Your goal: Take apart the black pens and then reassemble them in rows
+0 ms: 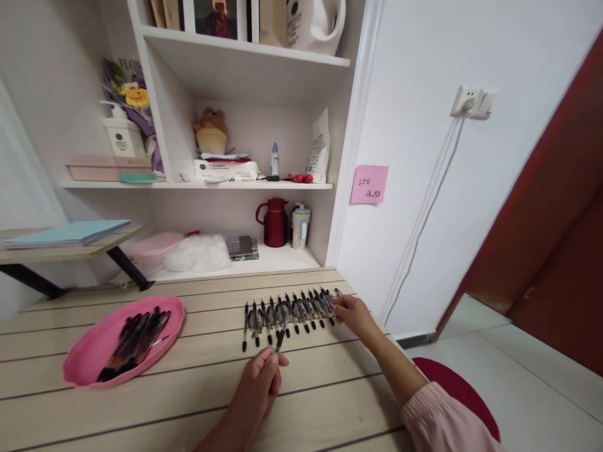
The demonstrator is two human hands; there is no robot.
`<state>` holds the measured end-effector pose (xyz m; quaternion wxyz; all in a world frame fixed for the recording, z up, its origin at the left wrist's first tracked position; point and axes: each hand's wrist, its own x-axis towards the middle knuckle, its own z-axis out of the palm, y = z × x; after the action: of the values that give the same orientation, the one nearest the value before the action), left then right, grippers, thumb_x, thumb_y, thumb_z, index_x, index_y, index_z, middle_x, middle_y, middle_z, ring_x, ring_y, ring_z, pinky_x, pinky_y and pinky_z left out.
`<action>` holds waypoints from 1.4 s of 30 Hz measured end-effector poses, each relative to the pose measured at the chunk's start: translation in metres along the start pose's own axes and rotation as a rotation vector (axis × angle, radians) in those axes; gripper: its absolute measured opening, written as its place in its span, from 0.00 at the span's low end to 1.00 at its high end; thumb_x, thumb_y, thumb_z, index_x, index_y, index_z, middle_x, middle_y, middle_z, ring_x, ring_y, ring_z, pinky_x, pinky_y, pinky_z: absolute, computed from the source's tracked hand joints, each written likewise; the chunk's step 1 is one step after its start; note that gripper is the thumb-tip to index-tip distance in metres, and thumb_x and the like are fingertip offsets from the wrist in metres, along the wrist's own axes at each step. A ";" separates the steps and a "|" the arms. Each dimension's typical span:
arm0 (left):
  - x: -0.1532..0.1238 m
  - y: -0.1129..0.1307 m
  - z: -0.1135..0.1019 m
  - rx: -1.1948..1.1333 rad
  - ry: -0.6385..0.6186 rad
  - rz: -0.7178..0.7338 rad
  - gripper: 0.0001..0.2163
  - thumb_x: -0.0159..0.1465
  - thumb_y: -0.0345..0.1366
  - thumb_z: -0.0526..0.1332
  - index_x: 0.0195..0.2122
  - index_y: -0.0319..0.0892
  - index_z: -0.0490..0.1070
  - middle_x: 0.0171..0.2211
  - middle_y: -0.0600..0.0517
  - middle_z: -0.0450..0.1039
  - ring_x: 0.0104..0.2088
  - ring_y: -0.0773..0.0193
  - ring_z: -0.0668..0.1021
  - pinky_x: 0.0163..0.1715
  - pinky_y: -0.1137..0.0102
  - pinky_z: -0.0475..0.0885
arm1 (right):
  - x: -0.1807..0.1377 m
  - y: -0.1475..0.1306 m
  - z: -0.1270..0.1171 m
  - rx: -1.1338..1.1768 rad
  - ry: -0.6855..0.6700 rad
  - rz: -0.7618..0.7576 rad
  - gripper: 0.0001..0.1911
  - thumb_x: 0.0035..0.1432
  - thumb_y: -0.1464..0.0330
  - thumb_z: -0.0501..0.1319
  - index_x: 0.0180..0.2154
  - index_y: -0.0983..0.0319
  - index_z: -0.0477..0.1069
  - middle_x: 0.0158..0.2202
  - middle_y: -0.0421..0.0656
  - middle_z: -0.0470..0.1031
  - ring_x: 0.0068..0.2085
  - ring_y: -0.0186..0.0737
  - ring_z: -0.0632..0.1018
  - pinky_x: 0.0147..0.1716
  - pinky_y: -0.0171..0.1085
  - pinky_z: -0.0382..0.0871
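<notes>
Pens [291, 311] rowed on the tabletop [330, 383] should be light, stiff, slick: take them mid-barrel. Your left hand [260, 378] pinches one black-ended pen [279, 341]; your right hand [353, 315], grip unclear, is at the row's end.

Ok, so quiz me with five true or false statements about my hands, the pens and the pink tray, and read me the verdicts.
1. The left hand holds a pen. True.
2. The pink tray has a wavy rim. True.
3. The left hand is inside the tray. False; it is to the right of the tray.
4. The right hand is at the right end of the row of pens. True.
5. The tray lies right of that row. False; it lies left.
</notes>
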<state>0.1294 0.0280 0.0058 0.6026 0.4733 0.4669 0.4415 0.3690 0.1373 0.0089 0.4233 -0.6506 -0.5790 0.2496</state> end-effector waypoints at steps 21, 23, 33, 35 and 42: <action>-0.002 -0.002 0.001 0.182 -0.060 0.058 0.13 0.59 0.46 0.51 0.31 0.40 0.64 0.13 0.62 0.55 0.13 0.74 0.53 0.14 0.76 0.45 | -0.073 -0.066 0.049 0.841 -0.379 0.106 0.17 0.38 0.59 0.68 0.28 0.65 0.72 0.21 0.38 0.70 0.18 0.25 0.64 0.15 0.27 0.50; -0.002 -0.001 0.001 0.197 -0.055 0.049 0.13 0.59 0.46 0.51 0.32 0.40 0.64 0.13 0.62 0.54 0.13 0.75 0.53 0.14 0.76 0.45 | -0.075 -0.066 0.050 0.833 -0.399 0.108 0.17 0.38 0.59 0.68 0.28 0.65 0.72 0.21 0.37 0.70 0.18 0.24 0.64 0.15 0.27 0.50; -0.003 0.000 0.002 0.231 -0.028 0.065 0.13 0.58 0.45 0.51 0.31 0.40 0.64 0.13 0.62 0.56 0.13 0.74 0.54 0.14 0.76 0.47 | -0.076 -0.059 0.049 0.919 -0.544 0.179 0.18 0.38 0.62 0.69 0.31 0.65 0.73 0.21 0.37 0.70 0.18 0.23 0.64 0.16 0.26 0.50; -0.005 0.001 0.004 0.235 -0.028 0.077 0.13 0.58 0.45 0.51 0.31 0.40 0.64 0.13 0.62 0.55 0.13 0.74 0.54 0.15 0.76 0.47 | -0.076 -0.057 0.052 0.901 -0.515 0.186 0.17 0.36 0.62 0.70 0.28 0.65 0.72 0.20 0.36 0.68 0.17 0.22 0.63 0.16 0.26 0.50; -0.005 0.001 0.005 0.231 -0.027 0.096 0.12 0.59 0.43 0.51 0.32 0.39 0.64 0.13 0.62 0.54 0.13 0.73 0.54 0.15 0.75 0.47 | -0.079 -0.059 0.054 0.920 -0.520 0.144 0.17 0.39 0.59 0.68 0.29 0.64 0.71 0.19 0.36 0.68 0.17 0.25 0.64 0.15 0.27 0.48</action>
<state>0.1336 0.0221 0.0080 0.5284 0.5671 0.4832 0.4070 0.2768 0.0732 0.0169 0.4891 -0.3524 -0.4496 0.6591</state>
